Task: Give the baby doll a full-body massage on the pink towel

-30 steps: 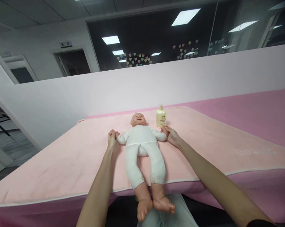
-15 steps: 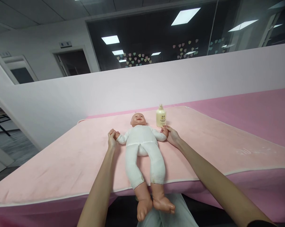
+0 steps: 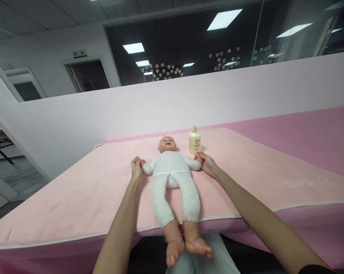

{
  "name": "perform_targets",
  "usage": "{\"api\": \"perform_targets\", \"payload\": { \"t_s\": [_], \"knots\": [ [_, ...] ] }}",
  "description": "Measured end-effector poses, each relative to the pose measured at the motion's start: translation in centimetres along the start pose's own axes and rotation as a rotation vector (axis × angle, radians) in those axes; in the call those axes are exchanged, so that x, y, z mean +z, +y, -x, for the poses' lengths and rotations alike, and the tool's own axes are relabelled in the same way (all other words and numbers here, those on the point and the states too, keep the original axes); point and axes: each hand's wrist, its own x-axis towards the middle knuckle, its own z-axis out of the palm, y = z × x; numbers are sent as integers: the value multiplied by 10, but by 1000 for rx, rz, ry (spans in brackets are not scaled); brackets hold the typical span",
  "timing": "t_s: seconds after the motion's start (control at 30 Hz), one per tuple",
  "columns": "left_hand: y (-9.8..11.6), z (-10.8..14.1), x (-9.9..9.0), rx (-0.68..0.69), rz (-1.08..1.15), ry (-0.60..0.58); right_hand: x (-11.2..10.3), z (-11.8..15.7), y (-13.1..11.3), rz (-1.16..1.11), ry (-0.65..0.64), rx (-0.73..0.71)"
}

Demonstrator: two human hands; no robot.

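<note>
A baby doll (image 3: 172, 167) with a white cloth body lies on its back, head away from me, arms spread to both sides. My left hand (image 3: 135, 167) is closed around the doll's hand on the left. On the other side, my right hand (image 3: 207, 163) grips the doll's other hand, thumb and fingers around it. Just beyond my right hand stands a pale yellow pump bottle (image 3: 195, 141), upright and apart from the doll's head. The doll's bare feet hang past the near edge, above my legs.
A light pink blanket (image 3: 83, 194) with a white border covers the padded pink surface (image 3: 311, 133). Behind it rises a low white wall (image 3: 217, 95), with a dark window (image 3: 177, 42) above. A gap with floor shows at the left.
</note>
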Motion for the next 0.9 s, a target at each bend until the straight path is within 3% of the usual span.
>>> {"api": "perform_targets", "payload": {
  "t_s": [0.23, 0.6, 0.77, 0.9],
  "knots": [
    [2, 2, 0, -23, -32, -28, 1, 0, 0, 87, 88, -42],
    [8, 10, 5, 11, 25, -25, 5, 1, -1, 112, 117, -60],
    [9, 10, 9, -90, 213, 13, 2, -1, 0, 93, 95, -41],
    [11, 9, 10, -119, 185, 37, 1, -1, -2, 50, 55, 30]
  ]
}}
